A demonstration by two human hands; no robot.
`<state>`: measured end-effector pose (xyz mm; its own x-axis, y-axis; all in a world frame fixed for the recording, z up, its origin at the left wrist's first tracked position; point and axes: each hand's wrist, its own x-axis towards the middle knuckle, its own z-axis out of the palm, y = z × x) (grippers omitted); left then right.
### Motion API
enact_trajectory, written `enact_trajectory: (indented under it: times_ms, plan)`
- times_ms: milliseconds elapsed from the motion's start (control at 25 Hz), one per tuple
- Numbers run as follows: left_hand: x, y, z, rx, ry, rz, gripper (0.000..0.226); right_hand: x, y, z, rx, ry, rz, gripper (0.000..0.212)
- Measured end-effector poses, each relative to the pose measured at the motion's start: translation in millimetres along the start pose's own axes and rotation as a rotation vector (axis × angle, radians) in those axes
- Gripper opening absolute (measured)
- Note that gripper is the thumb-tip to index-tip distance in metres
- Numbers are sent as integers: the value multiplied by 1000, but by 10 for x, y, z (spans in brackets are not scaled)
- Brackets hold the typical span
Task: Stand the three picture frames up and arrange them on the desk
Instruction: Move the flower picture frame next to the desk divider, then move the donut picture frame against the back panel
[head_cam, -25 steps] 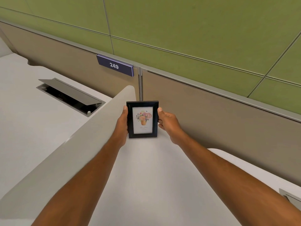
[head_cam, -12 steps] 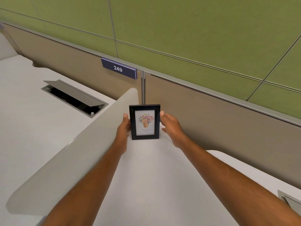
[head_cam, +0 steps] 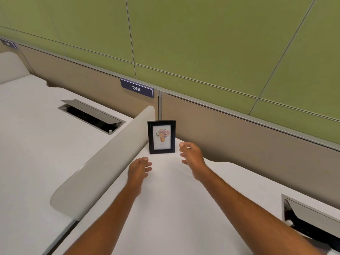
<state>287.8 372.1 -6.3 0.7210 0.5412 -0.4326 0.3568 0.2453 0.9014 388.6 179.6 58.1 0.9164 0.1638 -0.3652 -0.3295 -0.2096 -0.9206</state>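
Picture frame (head_cam: 161, 137) is standing upright on the white bench (head_cam: 165, 208), at its far corner, facing the camera; its back and any prop behind it are hidden, so what is holding it up cannot be told; black border, white mat, a print of pink and orange flowers in an orange pot; a faint line of writing under the pot is showing but too small to read. Only this one frame is in view.

Left hand (head_cam: 138, 169) is hovering just near of the frame's lower left corner, not touching it; fingers (head_cam: 147, 163) loosely curled and slightly parted, holding nothing. Right hand (head_cam: 191, 154) is hovering just beside the frame's right edge, a gap showing between; fingers (head_cam: 182, 144) loosely spread, holding nothing; both forearms are running off the bottom edge.

Curved beige divider (head_cam: 99, 162) is standing just left of the frame; tan partition (head_cam: 239, 137) is rising close behind it. Blue plate (head_cam: 136, 88) on the partition is reading "249"; a second plate (head_cam: 8, 44) at far left is cut off and unreadable. Open cable hatch (head_cam: 92, 115) on the neighbouring surface; interior dark; another hatch (head_cam: 312, 221) at right is cropped by the edge.
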Motion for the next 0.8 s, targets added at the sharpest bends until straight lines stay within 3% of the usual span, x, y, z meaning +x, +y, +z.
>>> enact_trajectory:
  times_ms: [160, 320, 800]
  plan:
    - [-643, -23, -13, 39, -64, -18, 22, -754, 113, -200, -18, -23, 14, 15]
    - [-1275, -111, 113, 74, -153, -28, 23, -1506, 245, -524, -15, -21, -7, 24]
    - [-2658, -478, 754, 181, -384, -5, 24, -2756, 663, -1754, 84, 121, -85, 19]
